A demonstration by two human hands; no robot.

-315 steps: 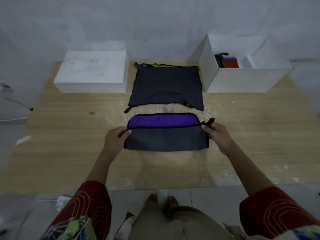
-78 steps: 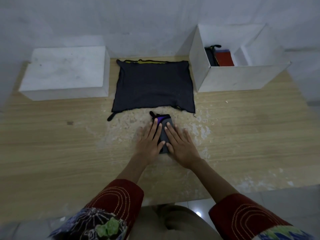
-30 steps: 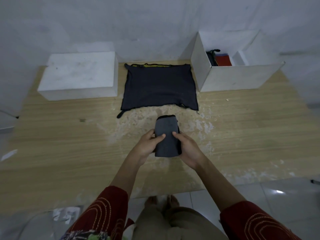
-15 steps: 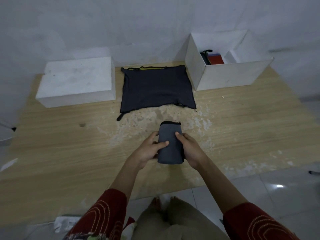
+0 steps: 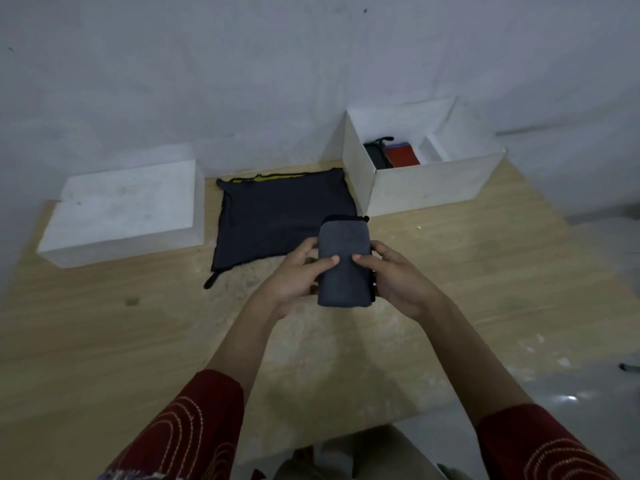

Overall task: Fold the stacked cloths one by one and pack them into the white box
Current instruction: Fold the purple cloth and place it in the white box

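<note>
A small folded grey cloth (image 5: 343, 261) is held up above the wooden table, gripped from both sides. My left hand (image 5: 294, 278) holds its left edge with the thumb on top. My right hand (image 5: 398, 278) holds its right edge the same way. Behind it a stack of dark flat cloths (image 5: 277, 216) lies on the table, a yellow edge showing at the back. The open white box (image 5: 426, 185) stands at the back right, with a dark folded cloth (image 5: 375, 155) and a red one (image 5: 401, 155) inside.
A closed white block (image 5: 124, 213) sits at the back left beside the stack. The wooden table (image 5: 104, 341) ends at a near edge, with tiled floor beyond on the right. A white wall runs behind everything.
Both hands have lifted the folded cloth off the table and carried it up and toward the right, closer to the white box. The view has tilted upward.
</note>
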